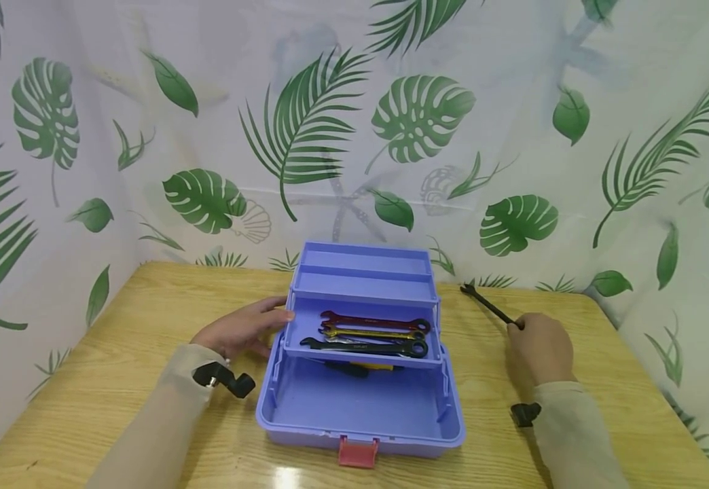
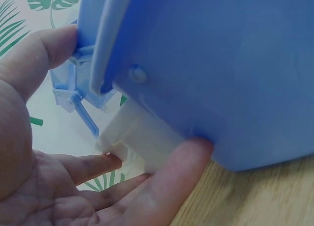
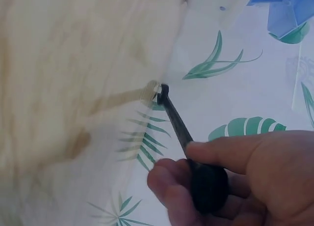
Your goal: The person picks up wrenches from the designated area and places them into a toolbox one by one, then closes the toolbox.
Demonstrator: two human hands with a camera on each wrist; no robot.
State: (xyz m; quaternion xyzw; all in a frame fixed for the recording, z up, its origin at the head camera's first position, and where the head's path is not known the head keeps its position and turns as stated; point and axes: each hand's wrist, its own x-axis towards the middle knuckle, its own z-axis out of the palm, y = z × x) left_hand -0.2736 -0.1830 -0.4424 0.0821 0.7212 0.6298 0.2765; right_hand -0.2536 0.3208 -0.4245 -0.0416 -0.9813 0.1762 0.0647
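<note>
My right hand grips a black wrench above the right side of the table, its forked end pointing away to the left. In the right wrist view, thumb and fingers close round the wrench's thick near end. My left hand is at the left side of a purple toolbox; in the left wrist view its spread fingers and thumb touch the box's side. The toolbox stands open with its tiers raised. On the front tray lie a red wrench, a yellow wrench and a black combination wrench.
Beneath the tray, inside the box, a black and yellow tool is partly hidden. A pink latch hangs at the front. Behind the wooden table hangs a leaf-patterned cloth.
</note>
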